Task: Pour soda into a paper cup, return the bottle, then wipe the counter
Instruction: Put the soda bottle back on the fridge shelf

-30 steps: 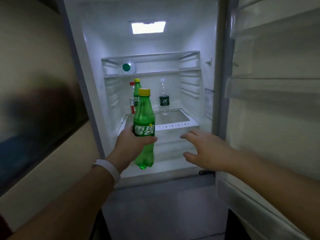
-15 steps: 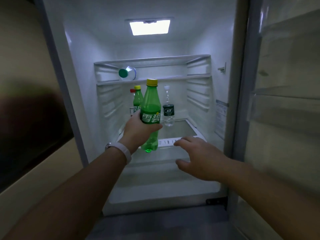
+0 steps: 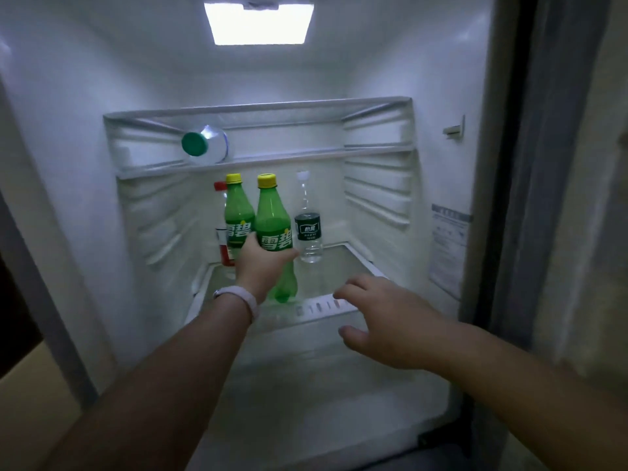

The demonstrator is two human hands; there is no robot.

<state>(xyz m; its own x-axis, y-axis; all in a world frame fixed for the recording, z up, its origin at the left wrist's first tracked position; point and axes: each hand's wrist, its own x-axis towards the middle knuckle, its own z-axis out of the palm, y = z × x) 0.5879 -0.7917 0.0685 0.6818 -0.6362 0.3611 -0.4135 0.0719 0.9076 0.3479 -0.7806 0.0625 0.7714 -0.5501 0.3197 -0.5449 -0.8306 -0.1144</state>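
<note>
Green soda bottle held at glass shelf inside open fridge

Green plastic soda bottle with a yellow cap [image 3: 273, 232] is upright in the left hand [image 3: 261, 266], whose fingers wrap around its labelled middle. The bottle's base sits at or just above the front of the clear glass fridge shelf [image 3: 343, 263]; contact cannot be confirmed. A pale wristband [image 3: 244, 299] is on the left wrist. The right hand [image 3: 387, 328] is empty, fingers spread and loosely curved, palm down, hovering near the shelf's white front trim. Standing further back on the same shelf: a second green yellow-capped bottle [image 3: 238, 215], a red-capped bottle [image 3: 222, 229] partly hidden behind it, and a clear water bottle with a dark label [image 3: 307, 222]. On the rack above, a clear bottle with a green cap [image 3: 204, 147] lies on its side. The ceiling light panel [image 3: 258, 22] is lit.
</note>
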